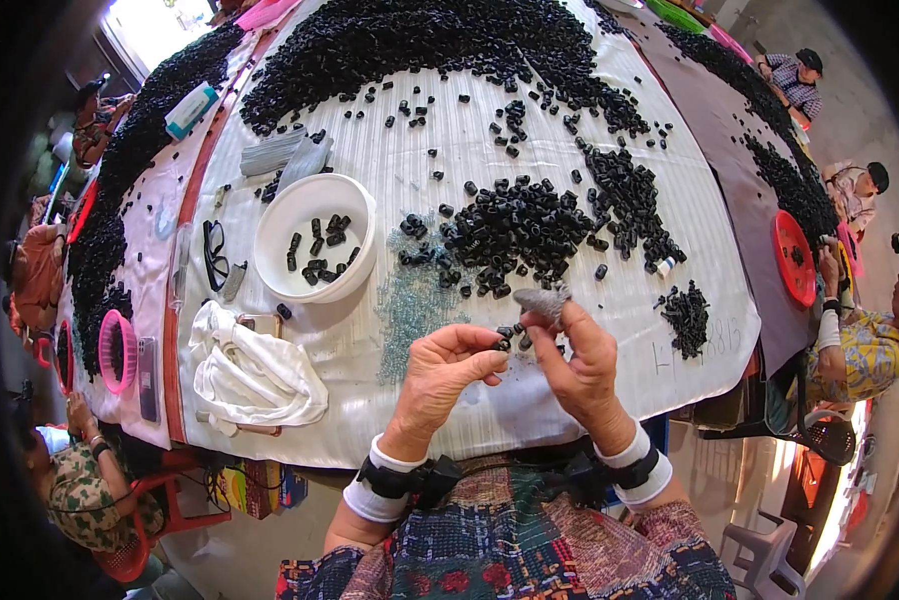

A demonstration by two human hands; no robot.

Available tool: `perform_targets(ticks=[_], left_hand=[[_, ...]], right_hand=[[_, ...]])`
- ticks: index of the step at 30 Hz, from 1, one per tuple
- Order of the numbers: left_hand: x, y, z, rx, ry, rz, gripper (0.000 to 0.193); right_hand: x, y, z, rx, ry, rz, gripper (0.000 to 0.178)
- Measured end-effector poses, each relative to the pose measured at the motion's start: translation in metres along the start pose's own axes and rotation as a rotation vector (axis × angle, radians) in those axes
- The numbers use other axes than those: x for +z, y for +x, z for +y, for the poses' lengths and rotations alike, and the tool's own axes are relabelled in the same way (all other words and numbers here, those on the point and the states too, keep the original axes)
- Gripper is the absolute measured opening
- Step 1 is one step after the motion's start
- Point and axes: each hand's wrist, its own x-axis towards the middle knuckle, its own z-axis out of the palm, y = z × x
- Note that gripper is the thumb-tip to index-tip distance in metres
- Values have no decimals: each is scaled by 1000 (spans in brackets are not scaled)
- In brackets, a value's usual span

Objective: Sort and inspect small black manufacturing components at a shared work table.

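Note:
My left hand [440, 380] pinches a small black cylindrical part [503, 343] between thumb and fingertips. Close beside it, my right hand [585, 370] is closed, its thumb tip against another small black part [524, 342]. A grey, cloth-like piece [542, 300] sits at the right fingertips; whether it is worn or held I cannot tell. Just beyond both hands lies a loose heap of black cylindrical parts [520, 225]. Left of that heap, clear bluish beads [405, 320] are spread on the pale table cover [320, 410].
A white bowl [264, 262] holds several black parts. Left of it lie eyeglasses [213, 255]; nearer me is a bunched white cloth [255, 370]. A smaller black pile [686, 318] stands at right, a huge one [420, 40] at the far end. Other people sit at both side tables.

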Motion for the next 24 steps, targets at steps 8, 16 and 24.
perform_targets(ticks=[8,16,24], left_hand=[[-11,1,5,-17,-122,88,12],[-17,0,3,-45,-139,101,13],[-17,-2,1,-80,-139,89,15]], right_hand=[[-22,4,26,97,-229,-65,21],[-19,-2,55,-34,-447,-65,24],[-12,1,55,-195,-603,-239,26]])
